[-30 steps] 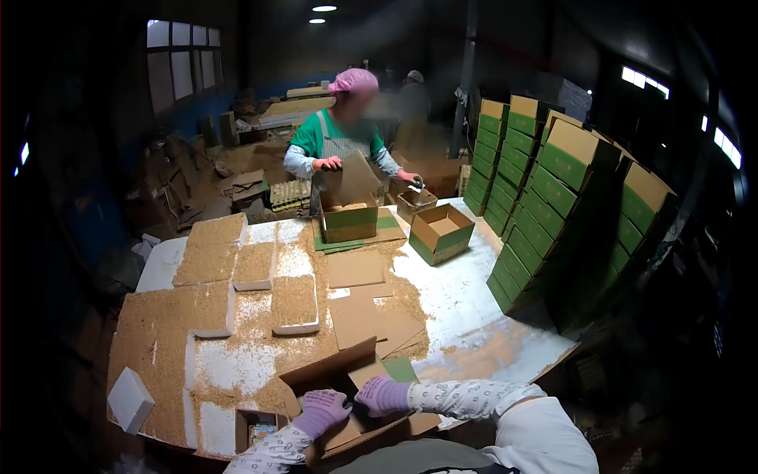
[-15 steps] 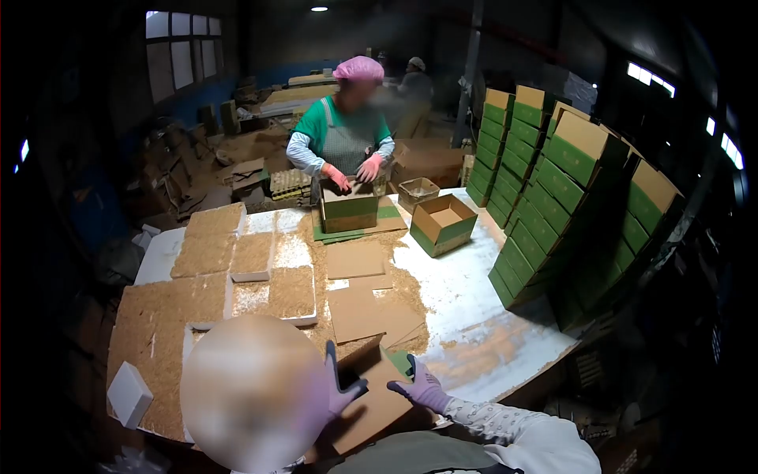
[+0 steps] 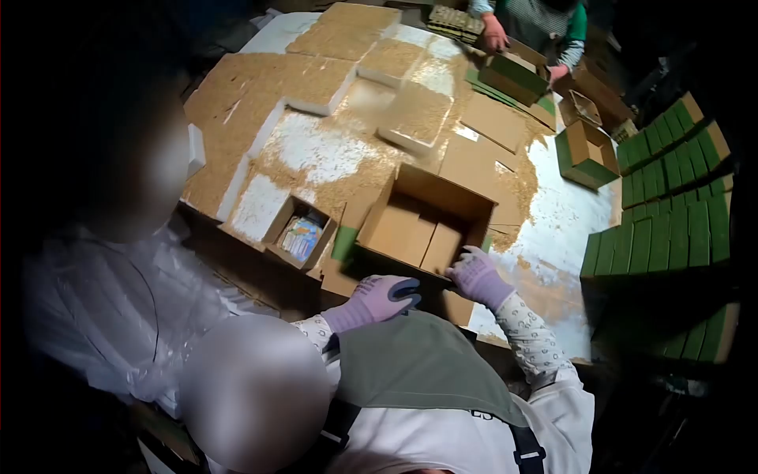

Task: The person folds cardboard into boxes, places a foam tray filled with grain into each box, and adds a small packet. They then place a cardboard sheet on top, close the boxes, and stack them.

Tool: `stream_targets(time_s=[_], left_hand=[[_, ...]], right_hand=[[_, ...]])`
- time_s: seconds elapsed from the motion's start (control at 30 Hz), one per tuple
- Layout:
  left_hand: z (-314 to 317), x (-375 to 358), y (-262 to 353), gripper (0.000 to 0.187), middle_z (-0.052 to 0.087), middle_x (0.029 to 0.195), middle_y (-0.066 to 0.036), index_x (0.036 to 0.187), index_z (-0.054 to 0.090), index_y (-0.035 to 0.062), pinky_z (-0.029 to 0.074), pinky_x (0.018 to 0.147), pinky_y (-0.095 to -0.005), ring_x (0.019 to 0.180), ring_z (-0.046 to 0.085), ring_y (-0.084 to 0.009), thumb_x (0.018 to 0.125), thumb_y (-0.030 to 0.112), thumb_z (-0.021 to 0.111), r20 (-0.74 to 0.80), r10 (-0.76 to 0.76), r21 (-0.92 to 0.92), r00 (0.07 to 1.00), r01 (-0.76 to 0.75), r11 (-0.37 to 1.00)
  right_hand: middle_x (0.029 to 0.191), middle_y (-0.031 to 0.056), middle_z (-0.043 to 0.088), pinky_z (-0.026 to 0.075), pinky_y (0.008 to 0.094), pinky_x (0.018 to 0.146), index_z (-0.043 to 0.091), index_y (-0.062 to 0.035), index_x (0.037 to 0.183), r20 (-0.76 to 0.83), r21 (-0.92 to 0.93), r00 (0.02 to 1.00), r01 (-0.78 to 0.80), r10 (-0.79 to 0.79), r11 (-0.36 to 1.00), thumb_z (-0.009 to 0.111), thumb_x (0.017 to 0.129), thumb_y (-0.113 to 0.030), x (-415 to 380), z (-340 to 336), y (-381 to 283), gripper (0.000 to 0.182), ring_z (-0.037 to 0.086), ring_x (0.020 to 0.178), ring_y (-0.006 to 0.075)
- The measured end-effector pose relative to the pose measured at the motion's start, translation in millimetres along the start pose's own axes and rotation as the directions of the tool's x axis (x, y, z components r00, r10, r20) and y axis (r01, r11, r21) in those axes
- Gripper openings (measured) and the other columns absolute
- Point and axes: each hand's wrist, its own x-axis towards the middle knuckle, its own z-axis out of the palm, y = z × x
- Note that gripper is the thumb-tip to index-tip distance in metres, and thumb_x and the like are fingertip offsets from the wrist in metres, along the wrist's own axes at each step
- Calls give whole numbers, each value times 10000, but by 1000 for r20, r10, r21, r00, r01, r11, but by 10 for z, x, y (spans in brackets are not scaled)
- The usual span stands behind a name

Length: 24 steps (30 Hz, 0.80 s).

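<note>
An open, empty cardboard box [image 3: 407,229] with green on its outside stands at the table's near edge. At its near right corner, my right hand [image 3: 480,276], in a light purple glove, has its fingers curled against the box. My left hand [image 3: 373,302], gloved alike with dark fingertips, is just below the near side, thumb and fingers apart and nothing between them. Left of the box, a small carton [image 3: 298,235] holds colourful printed items. Flat cardboard [image 3: 343,276] with a green part lies under and beside the open box.
Crumbly tan material in white-edged blocks [image 3: 316,83] covers the table's left side. Across the table, a co-worker's pink-gloved hands [image 3: 496,33] are at another box [image 3: 517,69]. An open box [image 3: 588,154] and green carton stacks [image 3: 663,237] stand right. Blurred shapes and clear plastic are at left.
The view has tilted down and turned. The box by my hands now stands with its opening up and its inside showing. My left hand has moved below its near side, my right to its corner.
</note>
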Motion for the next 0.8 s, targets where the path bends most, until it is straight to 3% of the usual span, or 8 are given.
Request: stream_targets(time_s=[0.07,0.17,0.23,0.3,0.4,0.43,0.5,0.8], left_hand=[[-502,92,159,470,625,1212,-146,1204,642,98,464,981,-450,1104,586,-342,787,299,730,-430,548,358,717,-422,833],[-590,606,-367,722,419,1444,-194,1433,419,103,210,1160,-489,1355,346,-372,849,475,622,-530,138,550,837,215,807],[-521,680,-574,733,415,1444,-216,1441,400,87,231,1164,-467,1364,347,-384,866,481,627,-403,105,46,909,-95,994],[-1203,595,-1001,729,414,1444,-234,1422,409,49,258,1160,-445,1364,358,-388,873,470,640,-531,29,30,847,-16,999],[-2408,162,-2667,725,406,1464,-220,1464,370,71,318,1135,-450,1351,389,-376,894,424,643,-953,-227,-171,201,263,950],[-2606,-53,-3340,717,434,1403,-284,1452,404,117,407,1037,-495,1296,434,-438,893,513,614,-930,-351,-349,-111,567,746],[-2762,-574,-4859,881,341,1493,-263,1495,349,162,318,1109,-489,1360,374,-413,853,762,416,-643,-601,-756,-475,521,397],[-2405,-644,-4844,555,428,1474,-84,1423,447,48,362,1075,-322,1321,424,-255,1005,412,473,-849,-452,-440,-275,-108,892]], right_hand=[[974,106,680,359,448,1058,662,-126,1055,-124,52,992,46,-39,998,635,819,-440,-205,97,-105,394,611,1013,257],[1409,241,455,254,440,1162,442,-47,1418,-529,327,781,-171,331,929,622,862,-233,-378,55,-308,614,416,1344,319],[1544,218,286,211,409,1182,228,12,1508,-399,854,237,-254,886,453,575,860,-51,103,677,-136,737,305,1424,324],[1569,184,261,215,358,1177,156,-9,1533,-271,880,344,-288,899,376,520,865,18,88,699,-34,761,269,1443,302],[1527,169,347,278,337,1136,244,-43,1525,-176,920,325,-282,929,272,510,892,9,39,733,33,689,358,1383,266],[1513,165,370,288,338,1129,264,-42,1519,-149,913,308,-322,939,251,525,892,-1,21,718,50,680,379,1365,266],[1499,169,387,297,341,1123,280,-29,1510,-158,914,263,-327,952,242,543,904,-28,4,854,86,661,393,1350,270],[1509,203,358,245,360,1161,252,31,1495,-79,884,164,-445,983,145,585,931,-108,-130,1062,154,670,346,1386,295]])
